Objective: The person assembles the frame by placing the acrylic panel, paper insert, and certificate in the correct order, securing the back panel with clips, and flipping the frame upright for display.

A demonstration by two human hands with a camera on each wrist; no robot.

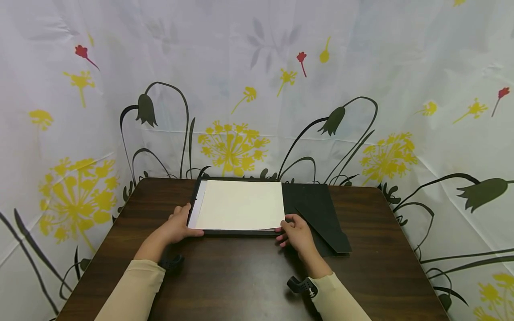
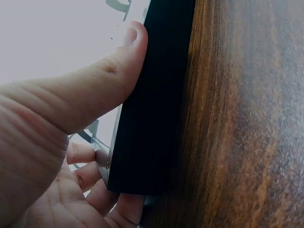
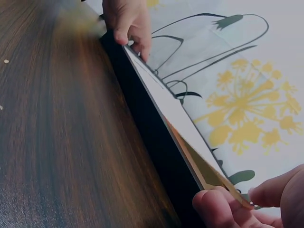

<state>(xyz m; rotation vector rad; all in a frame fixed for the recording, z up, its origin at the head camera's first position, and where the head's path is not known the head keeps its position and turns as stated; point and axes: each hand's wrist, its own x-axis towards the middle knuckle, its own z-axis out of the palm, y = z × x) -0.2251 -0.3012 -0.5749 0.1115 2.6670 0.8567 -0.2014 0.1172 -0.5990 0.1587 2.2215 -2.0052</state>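
1. The frame (image 1: 241, 233) is lying on the table (image 1: 225, 276) between both hands, its long side running left to right.
2. The left hand (image 1: 178, 227) is gripping the frame's near left corner, the thumb lying along the near edge and the fingers curling round the left end.
3. The right hand (image 1: 297, 234) is pinching the board (image 1: 241, 205) at its near right corner between thumb and fingers, a narrow grip, with fingers also touching the frame's corner.
4. The board is resting over most of the frame, its pinched corner standing slightly up; the right wrist view is showing a wedge-shaped gap beneath it.
5. The board is looking plain, cream and rectangular; the frame is showing a deep black side, and a white strip (image 1: 196, 211) is appearing along the board's left edge.
6. The back panel (image 1: 299, 196), black and flat, is lying just right of the frame, a tapering stand (image 1: 321, 227) slanting across it.
7. Dark bands (image 1: 303, 286) are circling both wrists beside cream sleeves (image 1: 128, 290).
8. A white cloth (image 1: 233, 44) with printed flowers is hanging behind the table.
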